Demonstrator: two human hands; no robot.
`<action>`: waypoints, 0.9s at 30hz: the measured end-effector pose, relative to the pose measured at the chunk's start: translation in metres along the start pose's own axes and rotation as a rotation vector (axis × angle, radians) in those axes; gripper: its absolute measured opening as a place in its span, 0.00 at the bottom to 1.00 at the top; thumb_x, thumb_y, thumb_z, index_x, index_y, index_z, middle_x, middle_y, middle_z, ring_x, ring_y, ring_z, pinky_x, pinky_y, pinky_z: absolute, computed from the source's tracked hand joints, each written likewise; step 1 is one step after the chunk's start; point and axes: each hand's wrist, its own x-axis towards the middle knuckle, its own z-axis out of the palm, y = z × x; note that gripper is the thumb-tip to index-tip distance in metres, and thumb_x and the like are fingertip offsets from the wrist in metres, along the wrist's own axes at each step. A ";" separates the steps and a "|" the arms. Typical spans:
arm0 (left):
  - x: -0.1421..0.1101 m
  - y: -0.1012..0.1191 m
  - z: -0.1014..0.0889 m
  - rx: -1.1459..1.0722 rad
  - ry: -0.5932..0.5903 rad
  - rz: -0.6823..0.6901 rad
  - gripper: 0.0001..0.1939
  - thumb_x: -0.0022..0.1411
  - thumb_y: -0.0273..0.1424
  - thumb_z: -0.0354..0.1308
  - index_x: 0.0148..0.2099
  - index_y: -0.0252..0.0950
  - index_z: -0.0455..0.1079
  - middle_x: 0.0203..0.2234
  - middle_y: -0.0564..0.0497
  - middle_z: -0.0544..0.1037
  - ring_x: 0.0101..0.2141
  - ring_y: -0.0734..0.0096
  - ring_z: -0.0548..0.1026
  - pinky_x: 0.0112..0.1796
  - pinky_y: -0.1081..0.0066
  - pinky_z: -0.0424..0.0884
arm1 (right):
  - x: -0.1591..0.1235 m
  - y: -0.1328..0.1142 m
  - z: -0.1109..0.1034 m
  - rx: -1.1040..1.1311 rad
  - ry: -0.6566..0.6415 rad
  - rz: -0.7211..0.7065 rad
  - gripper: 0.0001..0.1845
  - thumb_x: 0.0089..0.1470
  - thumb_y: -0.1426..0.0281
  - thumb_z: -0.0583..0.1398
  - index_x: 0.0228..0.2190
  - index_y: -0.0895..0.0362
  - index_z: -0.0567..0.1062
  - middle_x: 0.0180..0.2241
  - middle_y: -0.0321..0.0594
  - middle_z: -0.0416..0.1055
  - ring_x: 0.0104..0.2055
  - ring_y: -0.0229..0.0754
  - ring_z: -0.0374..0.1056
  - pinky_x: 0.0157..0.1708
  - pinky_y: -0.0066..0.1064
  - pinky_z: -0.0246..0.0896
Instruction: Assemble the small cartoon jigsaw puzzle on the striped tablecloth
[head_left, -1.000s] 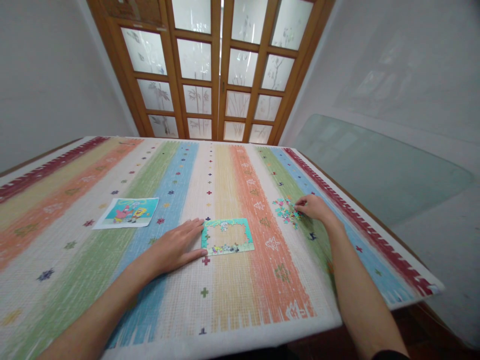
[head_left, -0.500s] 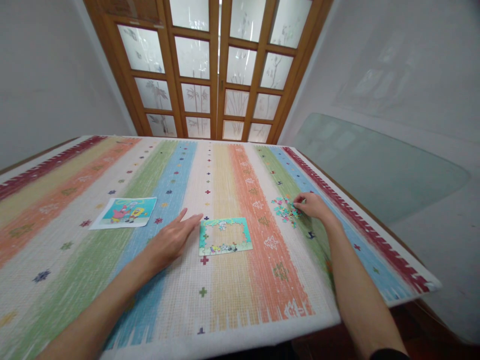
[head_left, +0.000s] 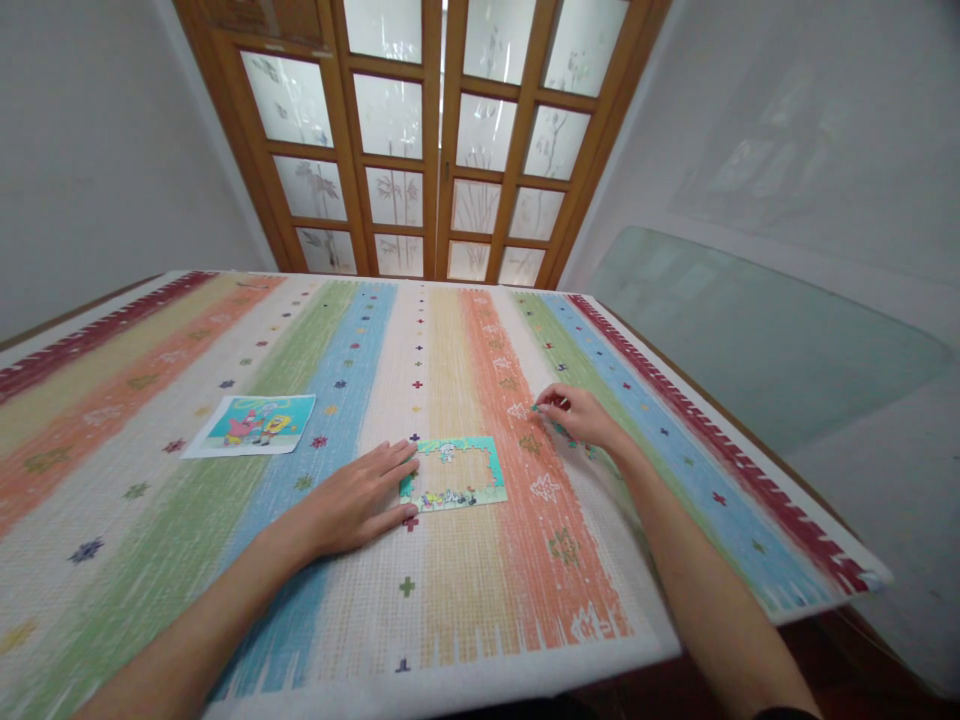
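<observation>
- The left hand [head_left: 367,497] lies flat, fingers slightly spread, at the left edge of the puzzle border [head_left: 491,490], a thin rectangle with a jagged, interlocking inner edge.
- The right hand [head_left: 574,412]'s grip pinches a small teal puzzle piece [head_left: 535,408].
- Knobbly loose pieces [head_left: 590,452] lie beneath it, partly hidden.
- Striped, woven-looking cloth [head_left: 465,590] covers the worktop; a printed paper sheet [head_left: 262,425] lies flat, left of the border.

Left grip [head_left: 361,500] lies flat while right grip [head_left: 579,414] seems pinched
</observation>
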 end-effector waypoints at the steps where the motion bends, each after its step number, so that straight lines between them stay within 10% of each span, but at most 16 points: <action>1: 0.000 0.000 0.000 0.001 0.001 -0.005 0.28 0.75 0.46 0.47 0.68 0.35 0.59 0.67 0.38 0.62 0.66 0.52 0.62 0.64 0.52 0.60 | 0.000 -0.010 0.007 0.028 -0.044 -0.036 0.05 0.55 0.70 0.60 0.31 0.56 0.77 0.30 0.38 0.77 0.30 0.40 0.69 0.34 0.30 0.63; 12: 0.003 0.004 -0.002 0.017 -0.017 -0.018 0.29 0.76 0.48 0.45 0.66 0.33 0.60 0.66 0.37 0.64 0.66 0.54 0.62 0.65 0.53 0.58 | -0.022 -0.093 0.063 0.037 -0.325 -0.509 0.07 0.63 0.76 0.58 0.36 0.57 0.76 0.36 0.42 0.72 0.42 0.44 0.67 0.44 0.35 0.63; 27: 0.003 0.005 -0.002 -0.032 0.011 -0.016 0.28 0.75 0.47 0.47 0.67 0.36 0.59 0.66 0.39 0.64 0.66 0.54 0.63 0.65 0.53 0.58 | -0.030 -0.096 0.065 -0.109 -0.253 -0.347 0.04 0.60 0.70 0.64 0.32 0.58 0.76 0.33 0.41 0.70 0.37 0.43 0.66 0.37 0.33 0.60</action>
